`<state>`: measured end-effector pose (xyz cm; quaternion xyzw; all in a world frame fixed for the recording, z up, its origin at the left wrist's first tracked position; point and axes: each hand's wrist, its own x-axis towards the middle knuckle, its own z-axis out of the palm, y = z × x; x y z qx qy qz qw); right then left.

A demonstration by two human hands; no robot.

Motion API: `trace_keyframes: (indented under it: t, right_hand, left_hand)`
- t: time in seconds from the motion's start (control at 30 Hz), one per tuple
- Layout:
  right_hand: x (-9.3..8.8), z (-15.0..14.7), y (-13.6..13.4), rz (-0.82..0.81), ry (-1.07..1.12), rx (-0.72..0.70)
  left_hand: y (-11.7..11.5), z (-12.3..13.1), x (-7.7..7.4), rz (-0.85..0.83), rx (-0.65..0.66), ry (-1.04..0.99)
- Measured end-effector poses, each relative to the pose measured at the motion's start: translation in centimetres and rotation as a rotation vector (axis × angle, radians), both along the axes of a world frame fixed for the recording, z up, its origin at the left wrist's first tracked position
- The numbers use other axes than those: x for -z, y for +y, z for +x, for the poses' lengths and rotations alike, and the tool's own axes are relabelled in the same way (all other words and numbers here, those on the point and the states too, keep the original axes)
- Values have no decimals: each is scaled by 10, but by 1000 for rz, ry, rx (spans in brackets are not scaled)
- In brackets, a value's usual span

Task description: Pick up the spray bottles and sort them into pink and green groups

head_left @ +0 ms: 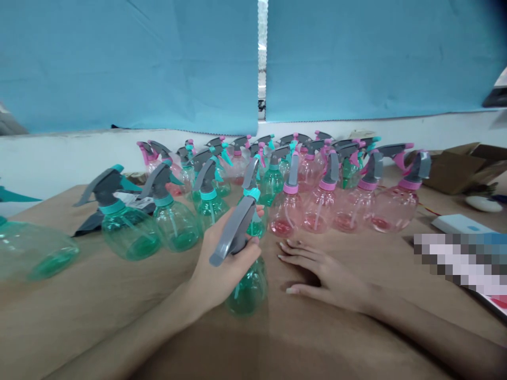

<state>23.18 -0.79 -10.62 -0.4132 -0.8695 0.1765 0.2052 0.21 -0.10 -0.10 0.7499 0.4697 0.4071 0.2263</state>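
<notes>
My left hand (227, 245) is wrapped round the neck of a green spray bottle (249, 290) with a grey and teal trigger head. That bottle stands on the wooden table (222, 343) close in front of me. To its right, my right hand (320, 269) lies palm down with fingers spread, holding nothing. Just beyond the right hand is a row of pink spray bottles (284, 214). More green spray bottles (177, 227) stand to the left of my left hand and behind it.
Several more spray bottles (273, 184) crowd the back of the table. One green bottle (35, 253) is at the left edge. On the right are a cardboard box (455, 169), a white box (461, 224) and a pixelated flat item (463, 264). Blue curtains (130, 63) hang behind.
</notes>
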Motion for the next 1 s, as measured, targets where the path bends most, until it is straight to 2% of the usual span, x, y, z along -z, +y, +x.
trace_keyframes:
  t: [0.23,1.0]
  right_hand:
    - [0,0,0,-3,21,6]
    - [-2,-1,-1,-1,-20,11]
  left_hand:
    - [-1,1,-3,-17,14,-24]
    - [0,-1,1,-10,14,-10]
